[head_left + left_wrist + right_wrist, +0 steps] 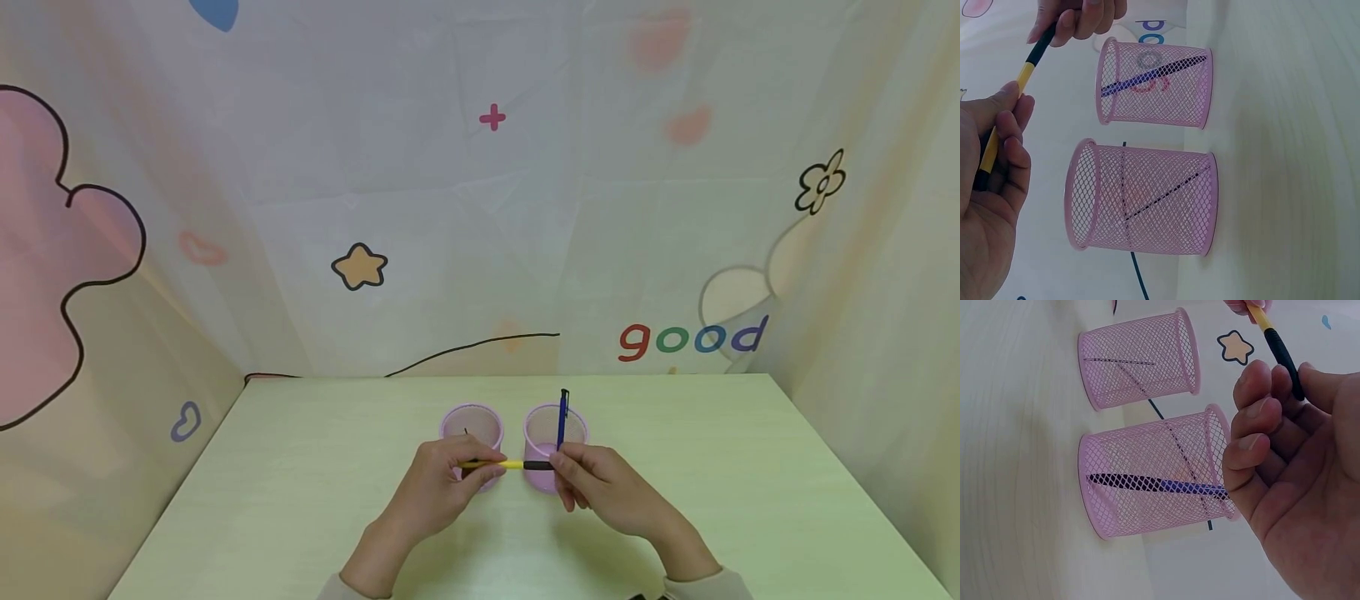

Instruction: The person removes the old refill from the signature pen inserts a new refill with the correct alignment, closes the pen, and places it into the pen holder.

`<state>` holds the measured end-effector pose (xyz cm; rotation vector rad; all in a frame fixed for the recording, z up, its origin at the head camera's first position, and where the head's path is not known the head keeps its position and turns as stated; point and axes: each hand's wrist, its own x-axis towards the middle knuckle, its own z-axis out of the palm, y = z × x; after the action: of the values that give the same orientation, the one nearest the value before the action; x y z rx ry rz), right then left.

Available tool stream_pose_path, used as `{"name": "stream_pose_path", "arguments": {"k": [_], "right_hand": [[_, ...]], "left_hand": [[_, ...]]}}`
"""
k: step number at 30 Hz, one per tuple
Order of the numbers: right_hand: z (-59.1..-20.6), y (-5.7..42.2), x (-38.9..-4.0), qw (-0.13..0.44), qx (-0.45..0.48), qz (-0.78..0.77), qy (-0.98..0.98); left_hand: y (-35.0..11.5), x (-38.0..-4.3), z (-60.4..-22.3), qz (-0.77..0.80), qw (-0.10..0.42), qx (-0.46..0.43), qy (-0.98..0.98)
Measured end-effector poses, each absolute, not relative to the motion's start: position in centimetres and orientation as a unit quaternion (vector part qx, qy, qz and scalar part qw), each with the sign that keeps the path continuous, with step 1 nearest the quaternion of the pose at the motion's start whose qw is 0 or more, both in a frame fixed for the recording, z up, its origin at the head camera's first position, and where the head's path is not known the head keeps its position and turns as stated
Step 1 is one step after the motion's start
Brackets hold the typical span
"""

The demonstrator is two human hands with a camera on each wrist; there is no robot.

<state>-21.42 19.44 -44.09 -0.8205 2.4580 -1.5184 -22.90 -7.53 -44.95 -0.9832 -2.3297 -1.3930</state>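
Nearest up, L hand (438,492) and R hand (611,496), both over the bench (337,442), sleeves at the near edge. L fingers pinch the yellow shaft of a yellow-and-black pen (513,465); R thumb and index pinch its black end, the other R fingers loosely curled. So the pen's lying approx. level btwn the two hands, in front of the cups as the head cam sees it (held up off the bench, per both wrist cams).

Just past the hands, two pink mesh cups side by side, upright, a small gap btwn them. R cup (538,481) has a blue pen (562,423) standing in it at a slight lean, top end poking above the rim. L cup (1154,237) has a thin dark stick in it, leaning; can't tell exactly what it is.

Far back, a pale curtain (420,167) w/ an orange star (360,267) on the left and "good" lettering (693,337) on the right.
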Motion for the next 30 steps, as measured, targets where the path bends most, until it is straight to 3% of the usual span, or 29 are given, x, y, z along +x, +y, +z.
{"name": "stream_pose_path", "arguments": {"k": [30], "right_hand": [[-44.31, 19.74, -21.53, 0.071, -0.290, -0.515, 0.803]], "left_hand": [[-7.62, -22.95, -45.04, -0.477, 0.133, -0.339, -0.800]]}}
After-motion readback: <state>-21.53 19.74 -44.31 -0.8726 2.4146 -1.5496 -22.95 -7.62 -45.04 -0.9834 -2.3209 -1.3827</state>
